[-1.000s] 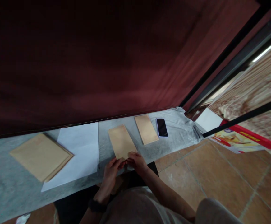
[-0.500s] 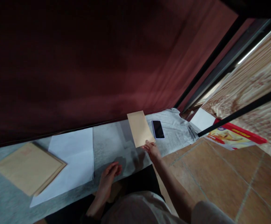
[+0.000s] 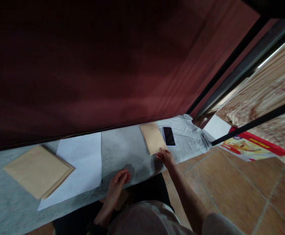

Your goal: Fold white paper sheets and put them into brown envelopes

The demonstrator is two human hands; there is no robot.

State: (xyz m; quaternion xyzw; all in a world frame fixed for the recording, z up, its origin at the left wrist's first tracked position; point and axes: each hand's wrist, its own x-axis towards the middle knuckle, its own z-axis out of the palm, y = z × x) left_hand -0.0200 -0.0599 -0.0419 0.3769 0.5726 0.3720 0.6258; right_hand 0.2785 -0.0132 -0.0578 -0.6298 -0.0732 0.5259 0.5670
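Observation:
A small brown paper envelope (image 3: pixel 154 138) lies low over the grey cloth, to the left of a phone (image 3: pixel 169 136) with a dark screen. My right hand (image 3: pixel 165 156) pinches its near right corner between thumb and fingers. A darker edge shows along the envelope's left side; I cannot tell whether that is another envelope or shadow. My left hand (image 3: pixel 120 179) hovers by the near edge of the cloth, its fingers curled in with nothing visible in them. Over to the left, a stack of larger brown envelopes (image 3: pixel 38 171) rests partly on white paper (image 3: pixel 85 166).
Grey cloth (image 3: pixel 123 147) covers the long narrow surface. Behind it rises a dark red panel (image 3: pixel 123 81). A black bar (image 3: pixel 257 120) crosses at the right, near a red and yellow package (image 3: pixel 249 143) on the tiled floor (image 3: pixel 240 186).
My right hand has lowered the envelope from a raised, tilted position down toward the cloth. My left hand stays curled in about the same place. The whole view has shifted slightly.

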